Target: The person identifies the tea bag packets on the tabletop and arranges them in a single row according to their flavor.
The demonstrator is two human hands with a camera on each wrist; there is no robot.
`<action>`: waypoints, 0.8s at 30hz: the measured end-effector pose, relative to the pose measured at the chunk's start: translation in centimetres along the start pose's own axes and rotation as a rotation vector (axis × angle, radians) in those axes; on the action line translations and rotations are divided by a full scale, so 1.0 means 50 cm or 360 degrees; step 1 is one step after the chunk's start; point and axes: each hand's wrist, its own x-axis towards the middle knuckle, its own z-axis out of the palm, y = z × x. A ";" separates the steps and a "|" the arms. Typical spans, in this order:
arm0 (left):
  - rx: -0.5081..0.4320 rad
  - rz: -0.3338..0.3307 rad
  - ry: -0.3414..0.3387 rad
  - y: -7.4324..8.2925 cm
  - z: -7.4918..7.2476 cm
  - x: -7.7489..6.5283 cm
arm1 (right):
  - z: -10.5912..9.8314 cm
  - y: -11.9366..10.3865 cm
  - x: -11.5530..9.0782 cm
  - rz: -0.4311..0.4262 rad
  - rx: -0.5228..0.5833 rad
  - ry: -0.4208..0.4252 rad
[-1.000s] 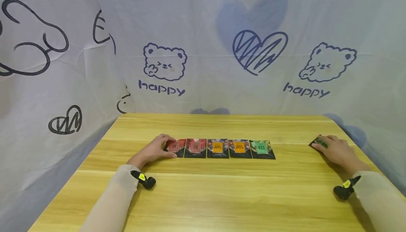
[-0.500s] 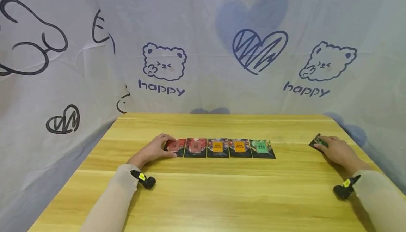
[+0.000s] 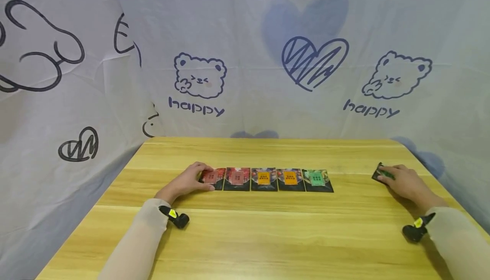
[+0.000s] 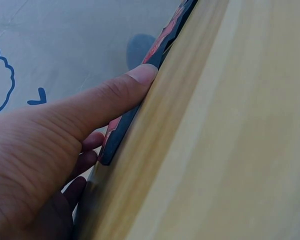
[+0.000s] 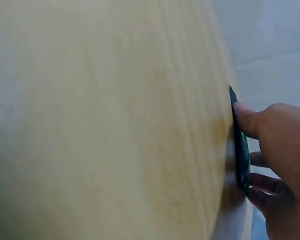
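Five... several small flat black packets lie in a row across the table. At the left end, a packet with a red label [image 3: 211, 177] sits under my left hand [image 3: 181, 183]. The thumb rests straight on its near part in the left wrist view, and the other fingers lie loosely bent by its left end. To its right come another red-labelled packet [image 3: 237, 178], two with orange labels and one with a green label [image 3: 317, 179]. Far right, my right hand [image 3: 410, 183] pinches a dark green packet [image 5: 242, 155] between thumb and fingers, its surface partly hidden by them.
The pale wooden table [image 3: 268, 233] ends at a hanging white cloth [image 3: 245, 101] printed with bears and hearts. Another stretch of cloth hangs at the left. Bare wood lies between the row and the right hand.
The packet in my right hand has turned and shifted slightly left, with its left side tipped up. My left hand and the row have stayed put.
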 end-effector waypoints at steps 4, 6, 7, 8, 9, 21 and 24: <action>0.0001 0.0000 0.0000 0.001 0.000 -0.001 | -0.001 -0.005 0.002 -0.0028 0.0056 -0.0029; 0.0000 -0.0001 -0.0001 0.002 -0.001 -0.002 | -0.002 -0.009 0.001 -0.0041 0.0090 -0.0037; -0.0002 -0.0005 -0.0001 0.002 -0.001 -0.003 | -0.002 -0.011 0.000 -0.0048 0.0104 -0.0042; -0.0005 -0.0009 0.0000 0.003 -0.001 -0.003 | -0.003 -0.012 -0.001 -0.0054 0.0117 -0.0044; -0.0005 -0.0009 -0.0001 0.004 -0.002 -0.003 | -0.003 -0.014 -0.001 -0.0060 0.0130 -0.0043; 0.0019 0.0014 0.0008 0.003 -0.001 -0.002 | -0.005 -0.037 0.000 -0.0117 0.0194 -0.0046; 0.0024 0.0012 0.0008 0.001 -0.001 -0.001 | -0.006 -0.046 0.001 -0.0142 0.0212 -0.0055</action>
